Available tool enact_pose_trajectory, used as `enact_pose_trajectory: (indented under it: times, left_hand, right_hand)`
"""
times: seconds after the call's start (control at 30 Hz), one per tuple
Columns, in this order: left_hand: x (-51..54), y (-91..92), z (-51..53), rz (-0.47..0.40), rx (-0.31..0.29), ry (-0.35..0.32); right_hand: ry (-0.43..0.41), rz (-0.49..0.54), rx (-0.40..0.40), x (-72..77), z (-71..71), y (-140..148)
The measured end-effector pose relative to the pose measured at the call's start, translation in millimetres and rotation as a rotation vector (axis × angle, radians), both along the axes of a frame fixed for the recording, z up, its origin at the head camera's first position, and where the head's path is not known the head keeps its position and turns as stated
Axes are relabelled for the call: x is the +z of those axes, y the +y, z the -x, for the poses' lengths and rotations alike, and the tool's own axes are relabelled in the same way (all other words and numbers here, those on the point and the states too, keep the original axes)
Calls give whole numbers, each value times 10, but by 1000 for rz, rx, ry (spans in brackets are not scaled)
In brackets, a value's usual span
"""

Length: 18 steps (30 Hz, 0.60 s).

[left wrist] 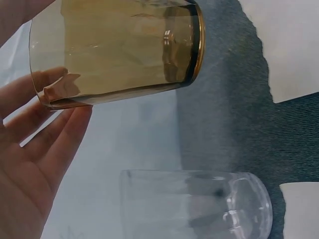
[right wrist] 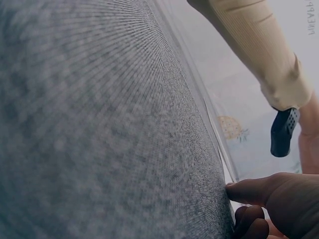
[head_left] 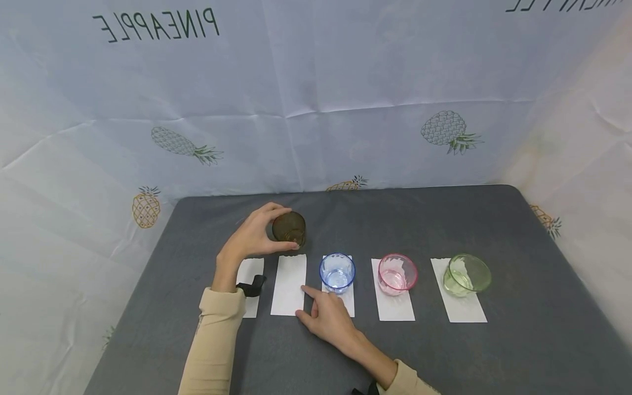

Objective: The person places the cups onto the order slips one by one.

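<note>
My left hand (head_left: 254,230) holds an amber-brown drinking glass (head_left: 288,226) above the back part of the table, thumb on one side and fingers on the other. In the left wrist view the amber glass (left wrist: 119,50) shows its thick base, and a clear glass (left wrist: 199,206) stands apart from it. My right hand (head_left: 329,319) reaches to the right edge of a white paper slip (head_left: 288,285); its index finger and thumb are extended at that edge, the other fingers folded. The right wrist view shows the thumb (right wrist: 254,190) low against the tabletop.
A blue-rimmed glass (head_left: 337,273), a pink glass (head_left: 396,274) and a green glass (head_left: 466,275) stand on white slips to the right. Another slip (head_left: 250,302) lies partly behind the left wrist strap. A pineapple-print curtain (head_left: 316,66) hangs behind the grey table (head_left: 523,329).
</note>
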<state>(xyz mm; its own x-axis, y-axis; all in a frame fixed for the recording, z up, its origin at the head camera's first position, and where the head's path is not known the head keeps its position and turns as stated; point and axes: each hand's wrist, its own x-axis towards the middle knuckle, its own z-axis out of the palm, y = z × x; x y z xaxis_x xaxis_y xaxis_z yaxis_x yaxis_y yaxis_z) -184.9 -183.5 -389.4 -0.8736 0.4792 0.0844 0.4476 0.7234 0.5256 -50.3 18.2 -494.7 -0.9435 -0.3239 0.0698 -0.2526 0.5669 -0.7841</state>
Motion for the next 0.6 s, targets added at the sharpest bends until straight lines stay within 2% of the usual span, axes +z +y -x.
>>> enact_pose_trajectory:
  times: [0.23, 0.6]
  left_hand:
    - [72, -12, -85, -35, -26, 6]
    - [116, -35, -223, -76, -43, 25]
  right_hand:
    - [7, -10, 3, 11, 5, 1]
    - [-19, -12, 11, 12, 15, -1]
